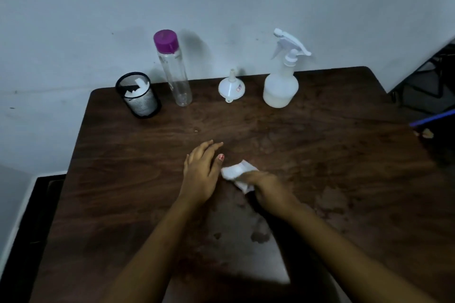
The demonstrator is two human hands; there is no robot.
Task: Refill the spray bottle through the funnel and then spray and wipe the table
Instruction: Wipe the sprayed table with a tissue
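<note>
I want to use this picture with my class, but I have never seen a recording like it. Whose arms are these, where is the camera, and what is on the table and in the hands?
There is no machine here. A person wears a camera on the head, so the single view looks forward and down at their own arms.

The left hand lies flat and open on the dark wooden table, holding nothing. The right hand presses a crumpled white tissue against the tabletop, where damp patches show.

Along the far edge by the wall stand, from left to right, a black mesh cup with white paper in it, a clear bottle with a purple cap, a small white funnel resting mouth down, and a white spray bottle with its trigger head on.
</note>
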